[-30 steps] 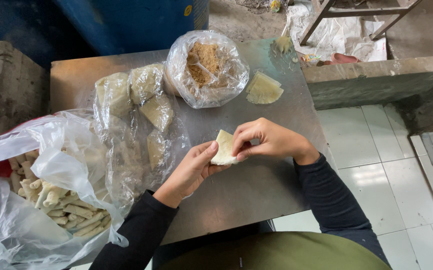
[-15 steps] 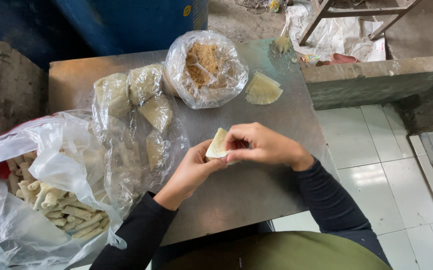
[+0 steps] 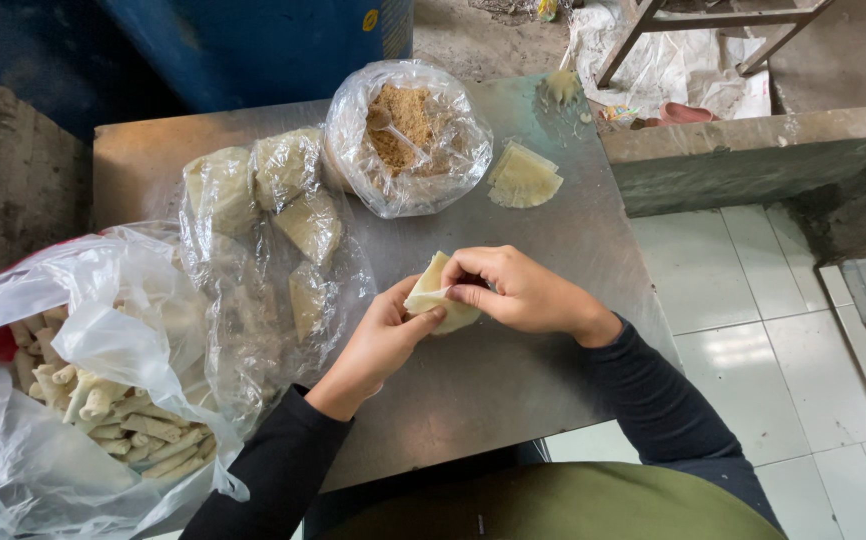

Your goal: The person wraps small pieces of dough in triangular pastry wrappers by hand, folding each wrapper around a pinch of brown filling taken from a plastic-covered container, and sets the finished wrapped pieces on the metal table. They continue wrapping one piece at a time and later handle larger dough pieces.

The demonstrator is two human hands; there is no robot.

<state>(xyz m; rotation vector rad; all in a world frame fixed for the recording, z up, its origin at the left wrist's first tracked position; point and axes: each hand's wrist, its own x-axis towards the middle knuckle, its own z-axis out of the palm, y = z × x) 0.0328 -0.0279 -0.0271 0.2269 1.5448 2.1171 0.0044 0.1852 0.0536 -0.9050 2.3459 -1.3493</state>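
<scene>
The person stands at a metal table with both hands over its middle. The left hand and right hand meet on one pale, folded wrapper, held just above the tabletop.

Grip state:
- Left hand: thumb and fingertips pinch the wrapper's lower left edge. Fingers are clenched on it from below.
- Right hand: fingers curl over the wrapper's top and right side, thumb pressing its front. It grasps the same wrapper.

Position of the wrapper: between the two hands, near the table's centre, in front of the person's chest. Whether it touches the table cannot be told.

Surroundings:
- A clear bag of brown filling sits at the far side of the table, mouth open.
- A small stack of flat wrappers lies just beside that bag, on its right.
- A second clear bag with pale wrapper stacks inside lies to the left of the hands, touching the filling bag.
- A large bag of finished rolls rests at the table's left edge, well apart from the hands.
- A blue barrel stands beyond the table.
- Both arms wear dark sleeves.
</scene>
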